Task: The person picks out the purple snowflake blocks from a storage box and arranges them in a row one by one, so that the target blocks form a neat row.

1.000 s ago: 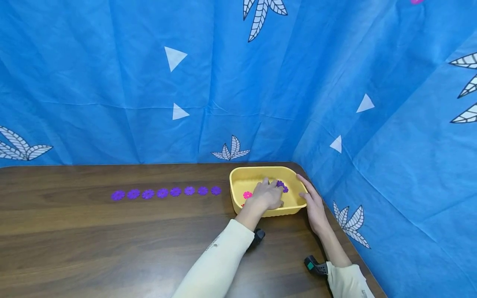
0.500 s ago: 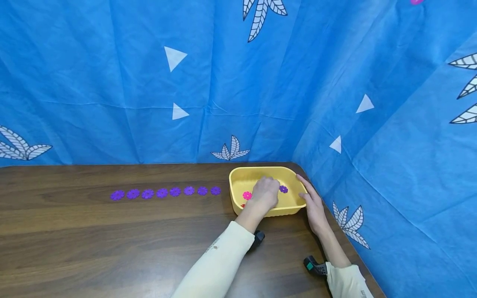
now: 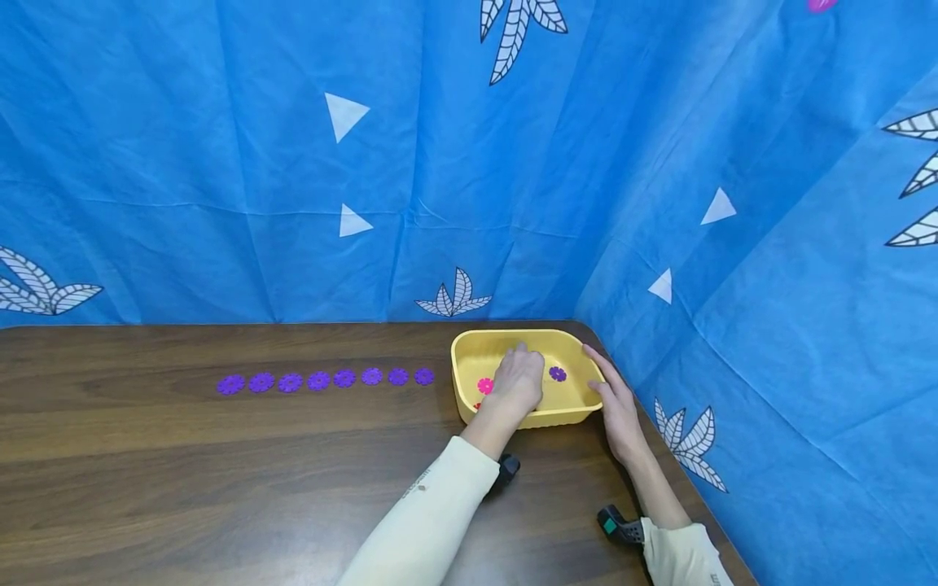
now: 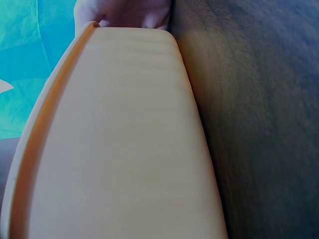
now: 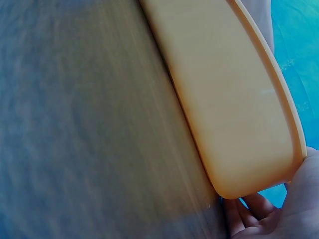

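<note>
My left hand (image 3: 519, 380) reaches down into a yellow plastic basket (image 3: 469, 346), its fingers bent toward the bottom. Its fingertips are hidden, so whether it pinches anything does not show. Just right of it lies a purple snowflake disc (image 3: 558, 373); on its left are a pink snowflake disc (image 3: 485, 386) and a bit of red (image 3: 478, 404). At the basket's right end my right hand (image 3: 619, 411) grips the rim, thumb over the edge and fingers outside. The right wrist view shows the right hand (image 5: 299, 204) against the basket's corner (image 5: 234, 184).
Several purple snowflake discs (image 3: 318, 381) lie in a row on the dark wooden table (image 3: 220, 488), left of the basket. A blue cloth (image 3: 256, 163) hangs behind the table and along its right side. Black wrist devices (image 3: 619, 525) are worn on both arms.
My left hand's fingers have gone from spread to bent, and the hand has shifted slightly left. One of two purple discs beside it is out of sight. The right hand stays put.
</note>
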A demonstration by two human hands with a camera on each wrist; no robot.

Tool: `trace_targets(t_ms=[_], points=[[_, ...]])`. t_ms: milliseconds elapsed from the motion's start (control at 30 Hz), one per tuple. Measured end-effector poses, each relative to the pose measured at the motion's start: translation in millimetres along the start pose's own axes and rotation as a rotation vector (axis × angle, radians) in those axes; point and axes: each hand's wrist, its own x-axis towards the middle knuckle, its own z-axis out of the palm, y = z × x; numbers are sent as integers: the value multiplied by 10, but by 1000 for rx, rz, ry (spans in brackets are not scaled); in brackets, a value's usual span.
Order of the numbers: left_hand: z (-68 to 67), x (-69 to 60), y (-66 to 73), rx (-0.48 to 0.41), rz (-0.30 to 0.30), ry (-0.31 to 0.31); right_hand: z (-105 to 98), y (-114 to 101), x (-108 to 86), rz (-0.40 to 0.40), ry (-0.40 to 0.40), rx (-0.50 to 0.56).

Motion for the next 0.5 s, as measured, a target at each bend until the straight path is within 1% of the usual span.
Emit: trace_targets(t_ms=[133,367,500], points=[[-2,-2,3,2,-15,-3,-3,7,-4,-4,-6,1],[2,8,-19,34,9,26,-8,23,-4,-5,-14,6],[0,11,-24,8,11,25,-6,18,-1,-3,-10,5]])
